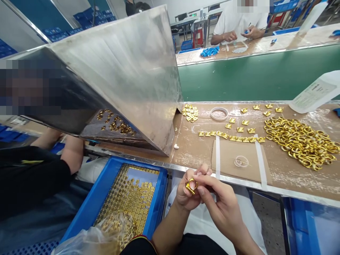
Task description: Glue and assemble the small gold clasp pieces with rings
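Observation:
A gold ring-shaped piece with a flat plate is held up just in front of the bench edge. My left hand has its fingers closed round the piece. The fingertips of my right hand are pressed together against the piece's right side; whether they pinch anything else is hidden. Beyond my hands, a small clear round dish with a thin stick lies on a taped cardboard sheet. A row of gold pieces runs behind the cardboard, and a large heap of gold rings is to the right.
A metal hood stands at the left. Below it is a blue tray of gold pieces, with a filled plastic bag. A white bottle leans at right. One person sits left, another across the green belt.

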`<state>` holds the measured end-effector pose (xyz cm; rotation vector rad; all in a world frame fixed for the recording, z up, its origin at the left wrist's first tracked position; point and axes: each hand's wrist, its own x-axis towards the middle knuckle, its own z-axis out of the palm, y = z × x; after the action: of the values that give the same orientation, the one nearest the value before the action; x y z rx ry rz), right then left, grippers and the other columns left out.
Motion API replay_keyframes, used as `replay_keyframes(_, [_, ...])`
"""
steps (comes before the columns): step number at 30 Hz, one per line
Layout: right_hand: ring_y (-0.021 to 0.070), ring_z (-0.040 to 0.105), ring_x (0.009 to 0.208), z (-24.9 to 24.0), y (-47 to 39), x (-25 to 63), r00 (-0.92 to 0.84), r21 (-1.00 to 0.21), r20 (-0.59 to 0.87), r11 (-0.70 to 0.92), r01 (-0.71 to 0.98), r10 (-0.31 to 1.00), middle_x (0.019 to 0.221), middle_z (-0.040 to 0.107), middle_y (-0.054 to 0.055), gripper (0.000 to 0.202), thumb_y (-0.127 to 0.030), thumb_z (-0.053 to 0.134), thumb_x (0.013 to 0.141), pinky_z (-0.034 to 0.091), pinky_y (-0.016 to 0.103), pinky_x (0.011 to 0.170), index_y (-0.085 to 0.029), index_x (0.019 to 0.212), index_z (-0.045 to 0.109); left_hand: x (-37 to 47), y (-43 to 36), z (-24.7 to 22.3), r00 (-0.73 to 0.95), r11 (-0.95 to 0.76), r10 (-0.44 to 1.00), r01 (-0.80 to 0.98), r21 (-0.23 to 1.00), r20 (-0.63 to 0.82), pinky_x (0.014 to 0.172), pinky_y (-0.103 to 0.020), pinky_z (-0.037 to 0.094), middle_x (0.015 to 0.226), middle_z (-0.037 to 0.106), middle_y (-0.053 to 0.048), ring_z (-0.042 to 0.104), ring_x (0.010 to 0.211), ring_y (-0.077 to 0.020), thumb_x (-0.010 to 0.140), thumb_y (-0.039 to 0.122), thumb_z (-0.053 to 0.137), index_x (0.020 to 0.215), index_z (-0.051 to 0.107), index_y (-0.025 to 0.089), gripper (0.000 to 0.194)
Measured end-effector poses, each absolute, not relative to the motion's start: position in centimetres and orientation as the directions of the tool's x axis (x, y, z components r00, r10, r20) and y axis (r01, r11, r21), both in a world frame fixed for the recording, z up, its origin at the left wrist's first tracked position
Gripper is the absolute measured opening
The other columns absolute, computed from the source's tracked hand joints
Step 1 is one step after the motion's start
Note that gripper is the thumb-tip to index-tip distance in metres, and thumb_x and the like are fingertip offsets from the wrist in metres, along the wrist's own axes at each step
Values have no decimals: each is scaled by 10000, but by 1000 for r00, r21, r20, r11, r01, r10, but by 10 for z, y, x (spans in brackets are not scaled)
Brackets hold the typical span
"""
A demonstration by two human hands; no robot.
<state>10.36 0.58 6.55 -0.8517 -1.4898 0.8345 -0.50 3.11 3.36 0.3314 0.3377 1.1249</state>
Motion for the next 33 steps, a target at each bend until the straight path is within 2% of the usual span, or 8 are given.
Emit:
replay_keyframes(7, [173,750,822,63,7,101,-70,-864,492,497,79,868,964,773,40,178,-170,588,1030,609,234,780,-220,1153,706,-6,27,28,365,368,928,-873,319,-72,699,-237,448,831,388,-14,484,892,-164,500,443,995,523,521,174,545])
replay_keyframes(14, [139,722,704,67,11,96,-36,-874,484,485,34,874,909,764,22,165,-149,576,1035,605,199,692,-210,1118,704,-3,28,36,369,392,920,-886,247,-135,751,-216,484,814,383,-2,472,851,-140,523,435,989,572,569,180,494])
replay_keyframes(19, [110,711,720,65,10,95,-16,-886,463,463,-6,886,960,762,8,222,-72,576,1001,589,162,720,-220,1121,691,-4,27,38,347,401,909,-878,261,-230,647,-159,456,797,379,2,422,777,-121,524,459,983,572,548,170,524])
replay_keyframes(24, [107,687,674,59,10,94,5,-905,425,425,-25,905,901,747,-6,208,-74,590,987,572,153,660,-227,1079,696,-6,27,34,404,444,892,-867,226,-202,524,-135,371,830,428,-11,435,766,-115,578,446,965,623,592,181,460])
replay_keyframes(29, [155,715,785,59,11,94,-16,-901,433,433,-15,901,878,742,1,163,-150,580,1022,582,214,717,-244,1064,706,-11,25,27,377,399,917,-862,312,-131,598,-212,415,860,492,-17,435,752,-132,581,455,960,586,538,180,504])
replay_keyframes(33, [172,716,824,59,10,94,-53,-908,419,418,-27,907,904,744,14,132,-184,599,1028,584,250,768,-243,1073,708,-14,24,27,367,380,924,-866,325,-104,614,-227,428,855,499,-12,446,735,-122,575,440,965,562,492,165,547])
